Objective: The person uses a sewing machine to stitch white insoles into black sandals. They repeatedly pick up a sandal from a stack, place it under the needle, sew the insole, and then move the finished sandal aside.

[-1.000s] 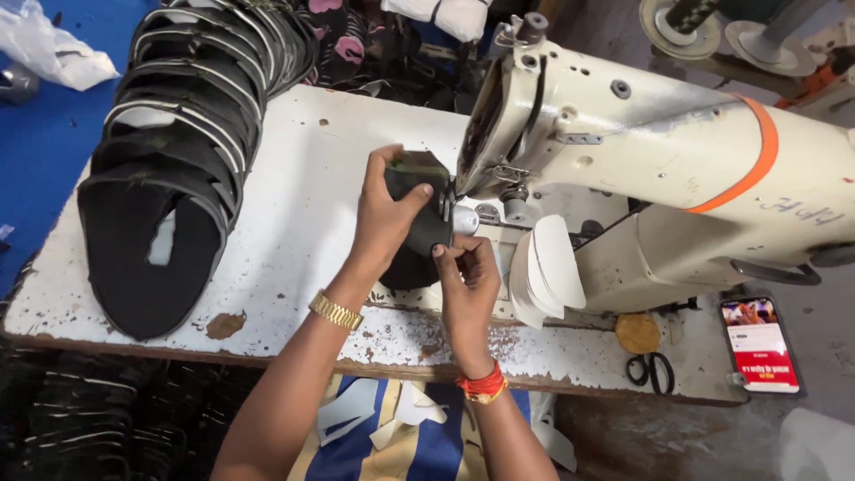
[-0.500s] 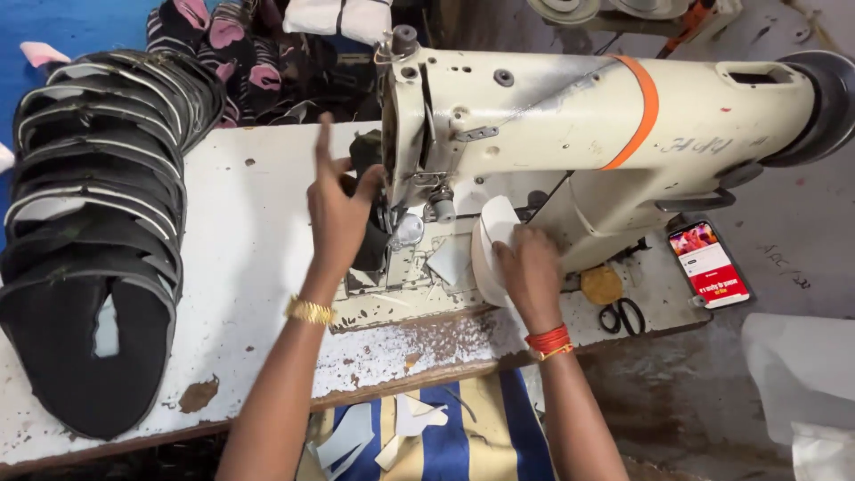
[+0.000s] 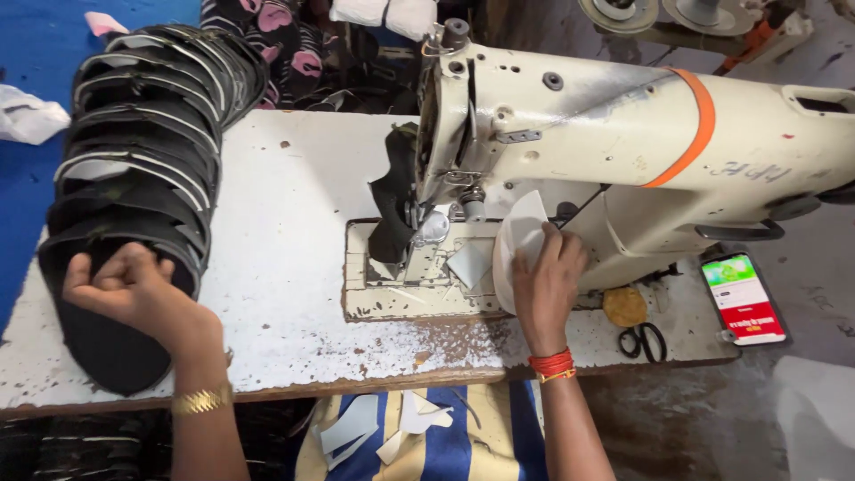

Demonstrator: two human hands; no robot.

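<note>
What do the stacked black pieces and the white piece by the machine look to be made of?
Stacked black pieces: likely fabric or faux leather, matte, with pale edge binding; they bend in curves. White piece under the right hand: thin stiff sheet, perhaps paper or interlining, holding its curve. Left hand grips the stack's nearest piece.

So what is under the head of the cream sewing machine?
A black fabric piece hangs at the needle area over the worn metal bed plate. The right hand touches a white curved piece. The needle itself is hidden.

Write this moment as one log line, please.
left hand: gripping stacked black pieces | right hand: on white piece | black piece: under sewing machine
</note>
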